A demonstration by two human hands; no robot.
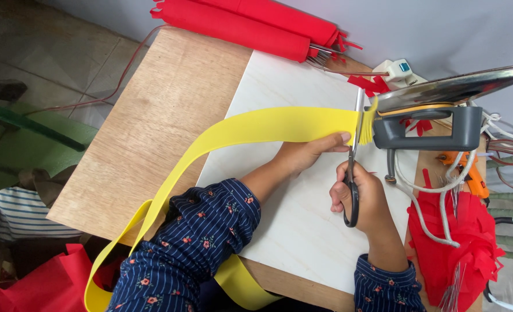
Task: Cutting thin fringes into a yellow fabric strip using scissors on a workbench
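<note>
Gripping the black loops of the scissors (352, 173), the right hand (363, 196) has its fingers curled tight through and around the handles, and the thin steel blades rise straight away from the person, standing nearly upright in the head view. The blades meet the yellow strip (250, 128) at its far right end, where the edge is already cut into a fringe of narrow slivers. The left hand (311, 151) lies flat-fingered along the strip's lower edge, its fingers stretched out and close together, pinching the strip just left of the blades with the thumb hidden beneath. The strip is a long, smooth, flexible band; its long axis runs from the scissors leftward across the white board (291, 196), then bends down over the edge of the plywood table (158, 121) and loops near the person's dark floral sleeve (198, 242). Rolls of red fabric (239, 23) lie at the table's far edge, a grey clothes iron (441, 115) sits just right of the blades, and fringed red scraps (464, 242) are heaped at the right, with an orange glue gun (473, 173) above them.
</note>
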